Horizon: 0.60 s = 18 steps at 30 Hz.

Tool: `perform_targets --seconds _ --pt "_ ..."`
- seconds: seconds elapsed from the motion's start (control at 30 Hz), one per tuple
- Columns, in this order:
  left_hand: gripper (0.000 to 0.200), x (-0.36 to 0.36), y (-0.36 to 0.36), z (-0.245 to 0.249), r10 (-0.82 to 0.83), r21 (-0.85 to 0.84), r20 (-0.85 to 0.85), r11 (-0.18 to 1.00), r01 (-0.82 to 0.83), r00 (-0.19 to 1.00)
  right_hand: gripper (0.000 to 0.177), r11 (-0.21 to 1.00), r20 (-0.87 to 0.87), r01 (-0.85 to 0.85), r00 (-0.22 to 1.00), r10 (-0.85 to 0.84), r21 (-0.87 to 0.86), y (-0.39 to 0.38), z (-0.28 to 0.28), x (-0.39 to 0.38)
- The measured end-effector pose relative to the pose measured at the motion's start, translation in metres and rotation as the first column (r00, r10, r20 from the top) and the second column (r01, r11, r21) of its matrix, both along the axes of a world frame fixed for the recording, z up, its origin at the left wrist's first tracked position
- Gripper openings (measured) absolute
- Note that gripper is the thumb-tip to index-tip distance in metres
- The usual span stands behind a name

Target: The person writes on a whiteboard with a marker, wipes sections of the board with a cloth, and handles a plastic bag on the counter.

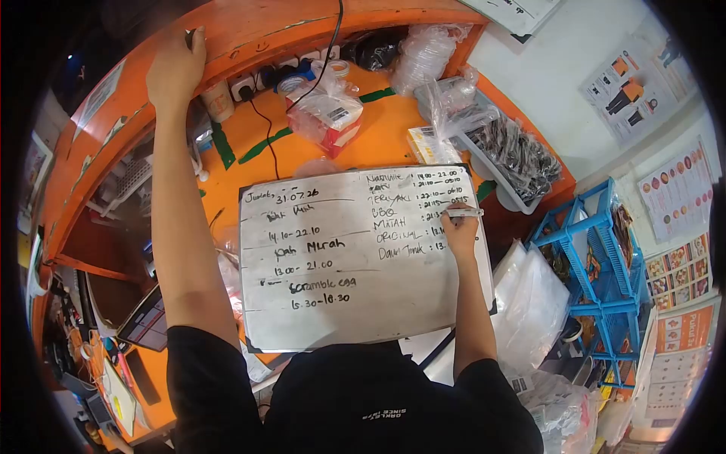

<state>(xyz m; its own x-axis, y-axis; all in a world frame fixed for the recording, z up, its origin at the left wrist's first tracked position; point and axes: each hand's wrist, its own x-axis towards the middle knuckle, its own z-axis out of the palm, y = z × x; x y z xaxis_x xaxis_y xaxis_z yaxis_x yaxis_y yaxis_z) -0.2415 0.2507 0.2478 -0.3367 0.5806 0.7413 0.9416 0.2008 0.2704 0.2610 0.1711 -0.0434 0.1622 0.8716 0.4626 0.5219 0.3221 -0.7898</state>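
A framed whiteboard (333, 318) with black handwritten dates, names and times lies tilted in front of me. My right hand (460, 231) is closed around a white marker (463, 213), held against the right part of the board beside the column of times. Stretched far forward, my left hand (178, 69) rests at the orange shelf edge (249, 34). Its fingers are bent near a small dark thing that I cannot make out.
Behind the board stand a red-and-white box (329, 113) in plastic and a grey tray (522, 198) of black wrapped items. A blue rack (586, 265) is at the right, near plastic bags (529, 295). A black cable (271, 140) hangs over the orange desk.
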Motion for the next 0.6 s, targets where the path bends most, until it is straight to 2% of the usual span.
perform_targets --seconds 0.07,0.13,0.27,0.33,0.37,0.43,0.5,0.57,0.6 --pt "0.046 -0.004 0.002 -0.003 -0.005 0.047 -0.025 0.999 0.006 1.0 0.014 1.0 -0.035 -0.016 0.999 0.016 0.011 0.002 -0.001 0.002" --pt "0.046 -0.004 0.003 -0.003 0.005 0.042 -0.031 0.999 -0.004 1.0 0.014 0.999 0.114 0.037 0.993 -0.037 0.003 0.001 0.003 0.003" --pt "0.046 -0.001 0.001 -0.002 -0.013 0.08 -0.045 0.997 0.016 0.999 0.014 1.0 0.094 0.029 0.995 -0.029 0.005 -0.004 0.014 0.001" --pt "0.049 -0.002 0.001 -0.001 0.006 0.007 -0.017 1.0 -0.006 1.0 0.017 0.995 0.015 0.092 0.996 -0.091 -0.044 -0.004 0.013 0.009" --pt "0.049 -0.003 0.0 -0.001 0.012 0.007 -0.017 1.0 -0.012 1.0 0.017 0.995 0.016 0.085 0.996 -0.085 -0.045 -0.001 0.012 0.011" --pt "0.05 -0.003 0.002 -0.004 -0.003 0.067 -0.044 0.998 0.006 0.999 0.016 0.997 0.09 0.001 0.996 -0.008 0.076 -0.002 0.013 0.013" --pt "0.05 -0.005 0.005 -0.005 0.001 0.07 -0.034 0.998 0.002 0.999 0.015 0.999 0.114 0.008 0.993 -0.014 0.046 -0.001 0.011 0.015" --pt "0.049 -0.008 0.007 -0.007 0.008 0.074 -0.029 0.997 -0.006 1.0 0.016 0.985 0.159 0.171 0.973 -0.169 0.004 0.001 0.009 0.018" --pt "0.049 -0.007 0.005 -0.006 0.011 0.06 -0.033 0.998 -0.009 0.999 0.013 0.986 0.148 0.164 0.976 -0.159 -0.022 0.002 0.008 0.02"
